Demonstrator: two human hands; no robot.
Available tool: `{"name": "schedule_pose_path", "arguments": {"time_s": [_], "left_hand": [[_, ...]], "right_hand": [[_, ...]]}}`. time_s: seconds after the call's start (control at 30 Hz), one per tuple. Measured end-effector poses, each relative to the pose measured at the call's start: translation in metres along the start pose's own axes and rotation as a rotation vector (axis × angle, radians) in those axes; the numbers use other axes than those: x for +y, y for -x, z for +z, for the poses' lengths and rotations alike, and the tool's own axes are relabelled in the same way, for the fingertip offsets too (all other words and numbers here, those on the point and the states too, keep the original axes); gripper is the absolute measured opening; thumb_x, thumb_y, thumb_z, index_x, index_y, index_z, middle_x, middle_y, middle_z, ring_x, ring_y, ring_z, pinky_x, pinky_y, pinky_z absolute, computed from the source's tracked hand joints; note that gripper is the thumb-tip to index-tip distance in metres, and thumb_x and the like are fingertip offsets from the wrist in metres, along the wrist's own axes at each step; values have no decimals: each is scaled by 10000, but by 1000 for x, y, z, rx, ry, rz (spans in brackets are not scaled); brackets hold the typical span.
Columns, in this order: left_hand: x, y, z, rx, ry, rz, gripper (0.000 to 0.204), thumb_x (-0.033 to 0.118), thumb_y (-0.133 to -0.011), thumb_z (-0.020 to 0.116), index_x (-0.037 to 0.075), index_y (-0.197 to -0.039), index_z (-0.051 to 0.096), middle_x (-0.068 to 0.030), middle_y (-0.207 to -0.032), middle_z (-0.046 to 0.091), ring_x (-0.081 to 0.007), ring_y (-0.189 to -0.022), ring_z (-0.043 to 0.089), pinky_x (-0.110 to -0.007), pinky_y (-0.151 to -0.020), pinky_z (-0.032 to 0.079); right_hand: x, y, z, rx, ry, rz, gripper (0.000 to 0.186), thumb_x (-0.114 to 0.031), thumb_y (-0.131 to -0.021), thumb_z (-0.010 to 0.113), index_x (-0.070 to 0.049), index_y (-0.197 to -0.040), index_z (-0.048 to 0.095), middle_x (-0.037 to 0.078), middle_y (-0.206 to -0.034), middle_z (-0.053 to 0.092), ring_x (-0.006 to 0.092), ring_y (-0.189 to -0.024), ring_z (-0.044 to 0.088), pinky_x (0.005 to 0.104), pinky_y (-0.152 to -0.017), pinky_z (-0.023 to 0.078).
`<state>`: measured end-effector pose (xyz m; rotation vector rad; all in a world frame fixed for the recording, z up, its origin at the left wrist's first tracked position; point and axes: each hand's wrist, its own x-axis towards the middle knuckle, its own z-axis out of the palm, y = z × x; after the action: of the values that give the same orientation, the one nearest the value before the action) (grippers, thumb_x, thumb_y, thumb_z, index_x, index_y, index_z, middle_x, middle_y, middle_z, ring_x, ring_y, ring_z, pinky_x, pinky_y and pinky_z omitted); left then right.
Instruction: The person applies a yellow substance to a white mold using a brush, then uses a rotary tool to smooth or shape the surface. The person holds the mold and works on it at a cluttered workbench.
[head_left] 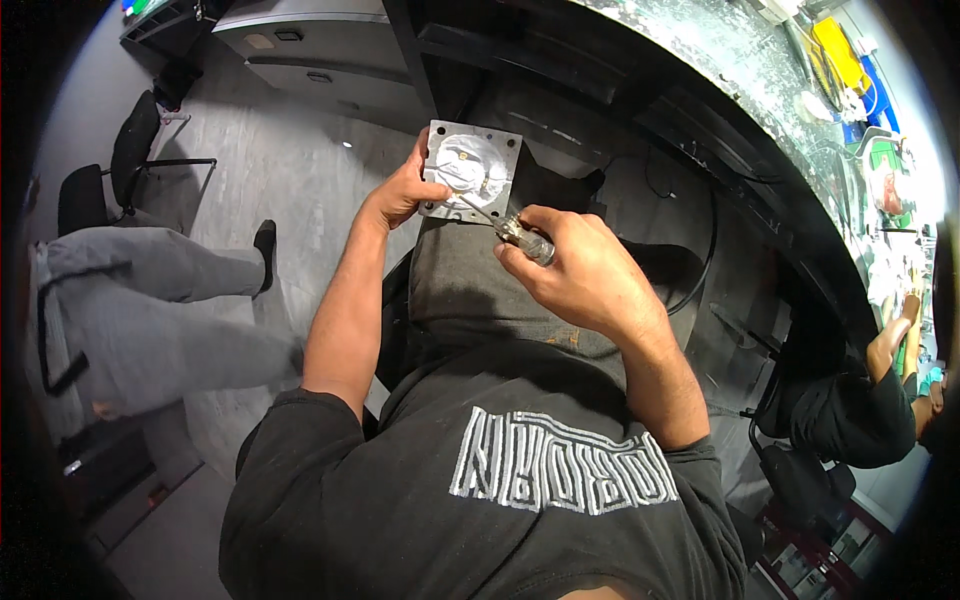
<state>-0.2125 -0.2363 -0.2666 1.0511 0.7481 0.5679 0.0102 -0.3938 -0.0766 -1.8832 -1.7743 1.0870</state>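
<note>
A square silver metal plate point(470, 155) with holes at its corners and a round, shiny recess rests tilted over my lap. My left hand point(402, 190) grips it by the left side, thumb over the front. My right hand point(575, 265) is closed around the clear handle of a screwdriver point(523, 237), whose thin shaft reaches to the lower part of the recess, close to my left thumb. Whether the tip touches the plate is hard to tell.
A speckled workbench point(720, 45) with tools curves ahead and rightward over a dark frame. Drawers point(310, 75) stand at upper left. A person in grey trousers point(160, 330) stands left, near a black chair point(130, 150). Another person point(840, 410) works at the bench on the right.
</note>
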Motion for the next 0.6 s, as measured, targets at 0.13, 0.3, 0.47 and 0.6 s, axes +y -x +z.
{"name": "schedule_pose_path", "arguments": {"time_s": [0.13,0.3,0.47,0.6], "left_hand": [[1,-1,1,-9,-19,-2,1161,29,-699,757,157,-1694,173,-81,-1519,490,-222,-1391,490,-367,-1196,371],[2,1,2,1,-13,0,1152,44,-693,778,149,-1683,199,-74,-1494,507,-219,-1376,497,-367,-1191,375],[1,-2,2,-17,-44,31,1150,55,-686,791,132,-1677,213,-69,-1500,506,-215,-1390,482,-365,-1202,356],[1,-1,0,-17,-44,32,1155,53,-680,794,117,-1675,212,-74,-1520,493,-212,-1409,465,-356,-1216,332]], "right_hand": [[-4,0,2,-12,-6,72,384,-291,-943,725,57,-1103,730,225,-796,736,318,-702,750,421,-695,565],[-7,2,-5,-20,1,12,390,-268,-952,696,88,-1106,727,268,-829,739,362,-781,768,443,-778,599],[-8,0,-5,-37,13,56,390,-259,-956,683,101,-1098,729,287,-852,744,382,-826,778,460,-819,613],[-8,-1,-2,-39,16,54,385,-261,-957,682,97,-1089,731,284,-849,744,385,-829,777,463,-820,613]]}}
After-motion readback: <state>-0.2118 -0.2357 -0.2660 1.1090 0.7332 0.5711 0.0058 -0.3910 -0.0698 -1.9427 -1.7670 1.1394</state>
